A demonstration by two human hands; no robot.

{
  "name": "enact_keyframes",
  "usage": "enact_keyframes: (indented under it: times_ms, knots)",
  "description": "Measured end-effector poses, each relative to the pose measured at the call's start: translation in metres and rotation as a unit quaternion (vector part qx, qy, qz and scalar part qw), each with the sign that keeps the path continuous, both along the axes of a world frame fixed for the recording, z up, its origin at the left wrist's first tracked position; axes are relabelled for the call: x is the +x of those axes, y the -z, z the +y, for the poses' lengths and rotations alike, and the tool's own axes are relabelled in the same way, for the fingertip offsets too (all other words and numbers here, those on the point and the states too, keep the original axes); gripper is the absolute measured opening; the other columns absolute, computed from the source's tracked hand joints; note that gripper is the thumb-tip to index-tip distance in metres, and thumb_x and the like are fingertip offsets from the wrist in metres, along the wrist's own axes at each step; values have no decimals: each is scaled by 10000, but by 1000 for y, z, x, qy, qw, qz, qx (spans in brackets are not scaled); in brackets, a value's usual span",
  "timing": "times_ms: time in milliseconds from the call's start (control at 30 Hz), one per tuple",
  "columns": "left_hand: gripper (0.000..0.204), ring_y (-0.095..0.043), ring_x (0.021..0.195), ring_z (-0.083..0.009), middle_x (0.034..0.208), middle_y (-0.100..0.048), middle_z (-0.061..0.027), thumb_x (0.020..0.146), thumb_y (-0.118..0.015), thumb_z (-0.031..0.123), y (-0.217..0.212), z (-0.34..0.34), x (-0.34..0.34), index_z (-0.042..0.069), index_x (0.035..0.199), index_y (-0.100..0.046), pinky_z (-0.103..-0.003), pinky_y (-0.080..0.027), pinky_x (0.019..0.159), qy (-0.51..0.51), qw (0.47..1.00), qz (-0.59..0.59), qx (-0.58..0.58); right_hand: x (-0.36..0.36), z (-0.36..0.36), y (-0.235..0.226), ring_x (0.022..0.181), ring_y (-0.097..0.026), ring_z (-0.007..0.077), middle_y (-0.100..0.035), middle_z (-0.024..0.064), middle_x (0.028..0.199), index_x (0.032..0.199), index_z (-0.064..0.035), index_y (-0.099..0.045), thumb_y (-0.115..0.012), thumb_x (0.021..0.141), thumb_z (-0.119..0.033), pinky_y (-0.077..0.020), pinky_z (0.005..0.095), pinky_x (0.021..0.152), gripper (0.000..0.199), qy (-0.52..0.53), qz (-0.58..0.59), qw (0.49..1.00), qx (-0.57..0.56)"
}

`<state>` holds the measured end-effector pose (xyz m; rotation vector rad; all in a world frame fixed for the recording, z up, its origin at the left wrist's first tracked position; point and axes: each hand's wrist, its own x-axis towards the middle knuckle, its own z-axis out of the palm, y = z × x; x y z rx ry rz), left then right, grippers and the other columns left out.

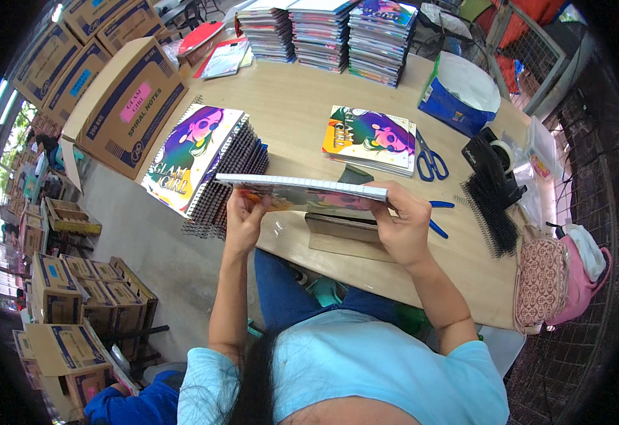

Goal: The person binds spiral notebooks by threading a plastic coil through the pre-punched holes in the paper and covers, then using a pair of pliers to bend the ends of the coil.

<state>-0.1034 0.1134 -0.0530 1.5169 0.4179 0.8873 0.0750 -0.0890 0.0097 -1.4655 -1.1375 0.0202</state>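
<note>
I hold a colourful notebook (302, 190) level in both hands above the front edge of the wooden table (302, 106). My left hand (244, 216) grips its left end and my right hand (403, 225) grips its right end. To the left lies a stack of spiral-bound notebooks (207, 159) with a purple cover on top. Beyond my hands sits a smaller pile of unbound notebooks (373, 138). A wooden block (341, 230) rests on the table under the held notebook.
Blue scissors (431, 163), a black tape dispenser (493, 163), black spiral coils (493, 219) and a blue bag (458, 95) lie to the right. Tall notebook stacks (330, 32) stand at the back. Cardboard boxes (129, 106) crowd the left. A pink backpack (571, 273) hangs at the right.
</note>
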Motion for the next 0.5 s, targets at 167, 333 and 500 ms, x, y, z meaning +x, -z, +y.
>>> enact_keyframes:
  times_ms: [167,333,500]
  knots:
    - [252,-595,879,-141,986,-611,-72,884,-614,-30,0,5,-4,-2,1115,-519,-314,-530,826,-13,1000,-5,21,-4,5,4,766,-685,279,-681,130,858,972,-19,-670,-628,729,145,-520,323,658,296,-12,-3,1000,26]
    - [263,-606,928,-152,1002,-613,-70,884,-606,-39,3,6,-11,-4,1126,-508,-313,-531,838,-17,1000,-2,-13,-7,8,1,761,-688,231,-688,125,838,976,6,-669,-622,751,149,-526,303,673,270,-4,-40,999,6]
    - [263,-609,965,-152,1039,-628,-84,890,-589,-58,4,-8,3,-7,1133,-503,-305,-504,867,11,1000,-18,10,1,-12,10,753,-699,215,-701,131,833,973,-4,-675,-633,743,146,-525,293,677,278,29,29,999,-2]
